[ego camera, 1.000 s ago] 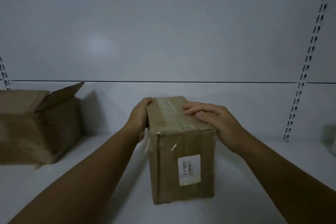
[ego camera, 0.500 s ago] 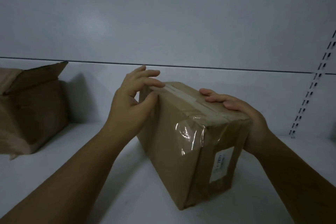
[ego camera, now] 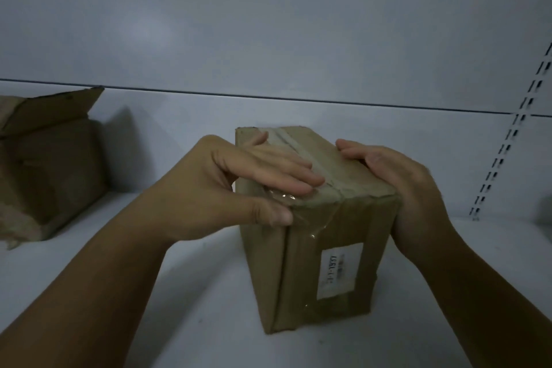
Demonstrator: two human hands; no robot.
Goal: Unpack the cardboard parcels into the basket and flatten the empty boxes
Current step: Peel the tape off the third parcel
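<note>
A sealed brown cardboard parcel (ego camera: 301,272) stands on the white shelf (ego camera: 191,302) in the middle of the view. Clear tape runs along its top and down the front, and a white label (ego camera: 339,270) is stuck on the near face. My left hand (ego camera: 239,185) lies over the parcel's top near corner, fingers flat across the tape and thumb pressed on the front face just below the edge. My right hand (ego camera: 409,188) holds the parcel's right side, with fingers curled over the top edge. No basket is in view.
An opened cardboard box (ego camera: 50,164) with a raised flap stands on the shelf at the far left. A white back panel rises behind, and a slotted shelf upright (ego camera: 507,143) runs down at the right. A dark object shows at the right edge.
The parcel has turned so its labelled face points at me again. My left hand moved from the far left edge onto the top near corner. My right hand stayed on the right side.
</note>
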